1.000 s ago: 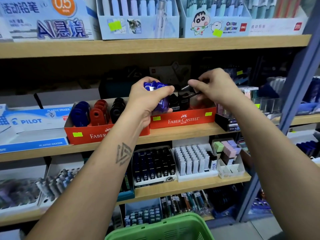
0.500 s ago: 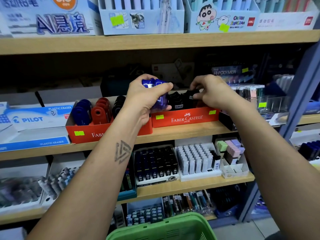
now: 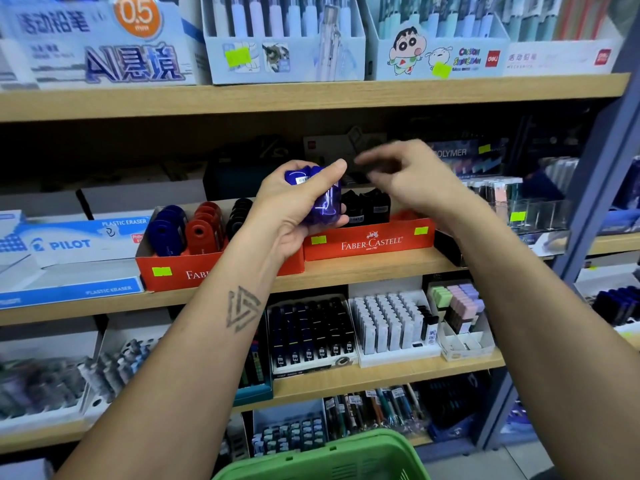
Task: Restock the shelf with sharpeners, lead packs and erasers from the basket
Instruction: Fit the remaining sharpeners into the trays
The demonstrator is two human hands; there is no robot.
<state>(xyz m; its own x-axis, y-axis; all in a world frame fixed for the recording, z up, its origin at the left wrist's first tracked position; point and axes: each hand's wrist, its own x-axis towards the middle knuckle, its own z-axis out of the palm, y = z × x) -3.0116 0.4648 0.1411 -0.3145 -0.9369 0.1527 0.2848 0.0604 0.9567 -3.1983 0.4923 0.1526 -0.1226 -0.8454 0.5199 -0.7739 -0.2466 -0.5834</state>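
Across the frame's middle runs the wooden shelf (image 3: pixel 346 268) with its red Faber-Castell tray (image 3: pixel 369 241) of black sharpeners (image 3: pixel 367 209). Left hand (image 3: pixel 298 206) grips blue sharpeners (image 3: pixel 323 199) above it; right hand (image 3: pixel 412 178), blurred, seems loosely open, empty. Best seat each sharpener upright, one by one.

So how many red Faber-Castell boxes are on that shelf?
2. One red box sits left, partly behind the left hand's arm, holding blue, red and black sharpeners. The other red box sits right of it, holding black sharpeners. More could be hidden behind.
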